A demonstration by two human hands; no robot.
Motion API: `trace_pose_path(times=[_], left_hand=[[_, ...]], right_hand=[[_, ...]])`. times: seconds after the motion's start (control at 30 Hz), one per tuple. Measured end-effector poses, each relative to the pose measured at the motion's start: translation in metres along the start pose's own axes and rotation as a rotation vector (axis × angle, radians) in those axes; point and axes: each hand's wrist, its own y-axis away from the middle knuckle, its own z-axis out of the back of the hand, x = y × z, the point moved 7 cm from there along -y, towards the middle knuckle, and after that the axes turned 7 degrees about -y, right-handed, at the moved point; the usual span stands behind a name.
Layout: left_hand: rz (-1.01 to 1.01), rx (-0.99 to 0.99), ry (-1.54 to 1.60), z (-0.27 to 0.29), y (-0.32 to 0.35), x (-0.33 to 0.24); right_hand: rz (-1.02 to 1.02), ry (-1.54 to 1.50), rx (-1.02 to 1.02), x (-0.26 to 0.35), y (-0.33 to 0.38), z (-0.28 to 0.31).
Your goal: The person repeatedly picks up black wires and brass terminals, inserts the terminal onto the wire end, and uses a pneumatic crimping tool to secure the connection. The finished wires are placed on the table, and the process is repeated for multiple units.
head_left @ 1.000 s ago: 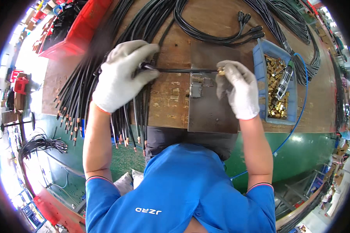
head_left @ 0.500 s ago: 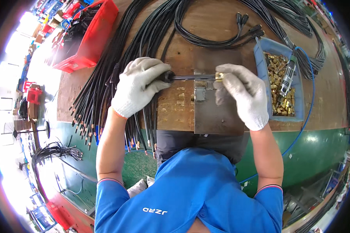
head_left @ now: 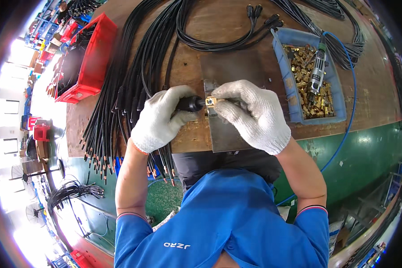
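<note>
My left hand [head_left: 161,119], in a white knit glove, is closed around a black rubber sleeve [head_left: 193,103] on a dark cable. A small brass connector [head_left: 210,102] sits against the cable end just right of the sleeve. Thumb and fingers of my right hand [head_left: 258,117], gloved alike, pinch that connector from its right side. Only a short piece of cable [head_left: 202,102] shows between sleeve and connector. Both hands are over the left edge of a dark metal plate [head_left: 232,67] on the table.
Black cables [head_left: 103,129] with bare copper ends hang over the table's front edge at left. A red bin [head_left: 98,56] stands beyond them. At right, a blue bin [head_left: 338,98] holds brass connectors and a hand-held air tool [head_left: 318,71] with a blue hose [head_left: 353,100]. Looped cables [head_left: 219,44] lie behind.
My hands have come together: the right moved left with the brass connector, close to the black sleeve. The exposed cable between them is much shorter. The whole view has shifted slightly.
</note>
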Motion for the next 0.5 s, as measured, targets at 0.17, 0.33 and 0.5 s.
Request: trace_pose_path(times=[0.17,0.33,0.5], left_hand=[[-0.125,-0.033,-0.139,-0.005,-0.001,-0.019],[-0.138,-0.025,-0.182,-0.007,-0.001,-0.02],[-0.148,-0.021,-0.151,-0.011,-0.002,-0.021]], right_hand=[[-0.035,0.028,0.019,-0.005,0.0,-0.006],[-0.117,-0.043,-0.024,-0.017,0.004,-0.005],[-0.007,0.08,-0.017,-0.013,0.006,-0.003]])
